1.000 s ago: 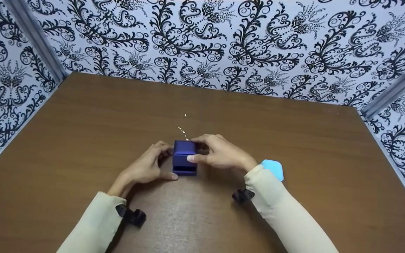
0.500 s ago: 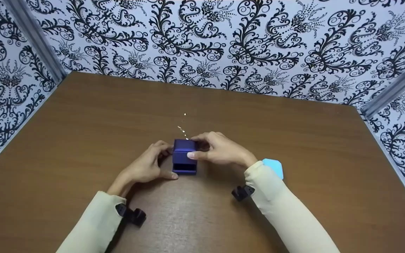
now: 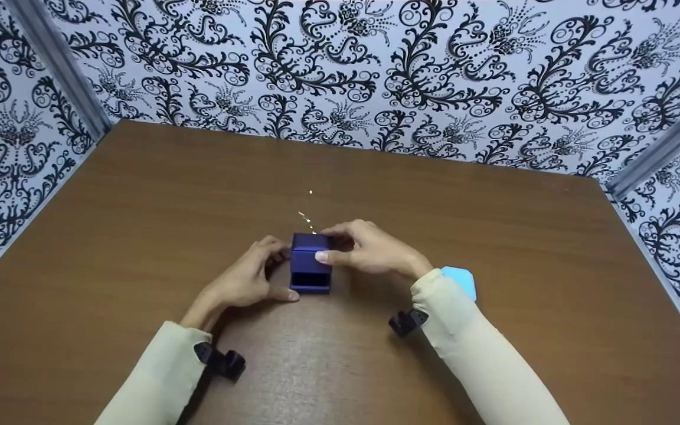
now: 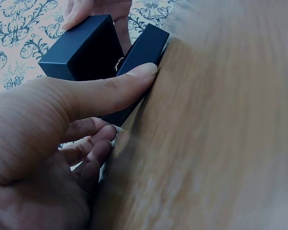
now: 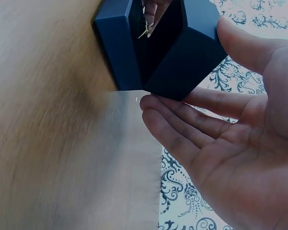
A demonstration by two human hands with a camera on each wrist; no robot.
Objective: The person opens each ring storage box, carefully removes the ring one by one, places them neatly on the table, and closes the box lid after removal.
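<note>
A small dark blue box sits on the brown desk, near its middle, with its hinged lid partly raised from the base. The left hand holds the base steady: its thumb lies straight along the near side of the box, and its other fingers curl against the left side. The right hand grips the lid, thumb on the near face and fingers round the back, tilting it open. In the right wrist view a thin gold piece shows in the gap between lid and base; what it is cannot be told. Behind the box a fine chain lies on the desk, running away from it. A light blue tag sits at the right sleeve. Patterned black-and-white walls enclose the desk.
</note>
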